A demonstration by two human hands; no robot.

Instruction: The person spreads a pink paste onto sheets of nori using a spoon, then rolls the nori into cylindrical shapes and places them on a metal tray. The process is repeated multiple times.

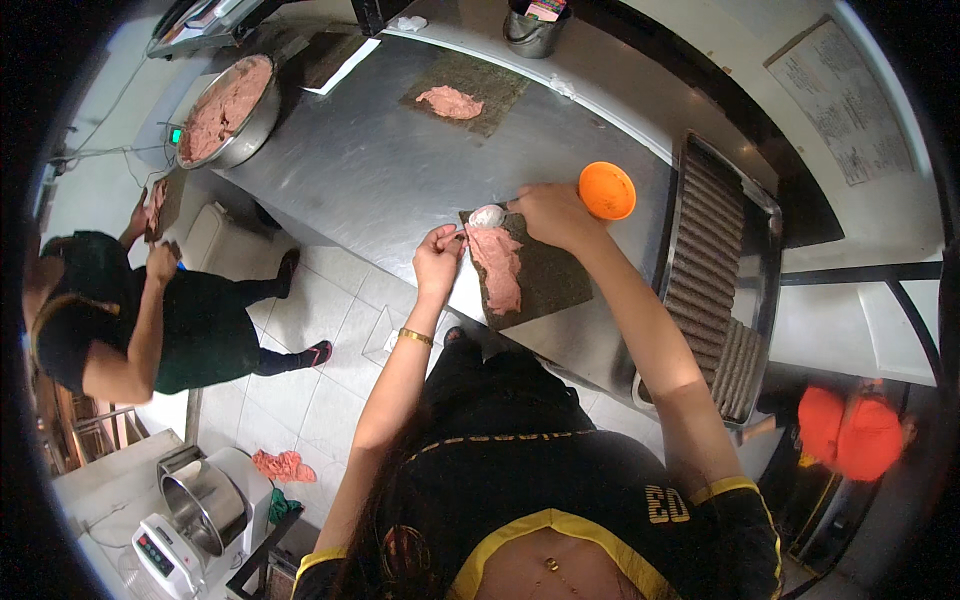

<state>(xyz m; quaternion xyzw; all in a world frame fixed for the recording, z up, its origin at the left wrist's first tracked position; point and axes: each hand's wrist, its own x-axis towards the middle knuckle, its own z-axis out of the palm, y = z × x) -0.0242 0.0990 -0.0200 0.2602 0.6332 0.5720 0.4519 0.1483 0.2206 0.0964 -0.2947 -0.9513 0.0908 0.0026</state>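
"What's at the far left?"

"A co-worker [190,325] stands there with both hands raised to something pink. Next comes a big metal bowl [228,115] of pink paste, on the table [370,150]."

"And the person working right here?"

"The left hand [438,260] comes first, its fingertips at the left edge of a dark sheet [555,285]. I can't tell whether they pinch it or only rest there."

"Where's the paste on that one?"

"The pink strip [500,280] runs down the sheet's left part, just right of the left hand and below and left of the right one. A spoon [487,217] has its pale, rounded end at the top of the strip."

"Who's got the spoon?"

"The right hand [550,213], closed around its handle. The two hands are apart, with the spoon's end between them."

"Further right?"

"An orange bowl [607,190] just beside the right hand, then a metal tray [772,255] with rows of ridged, brownish strips [705,270]."
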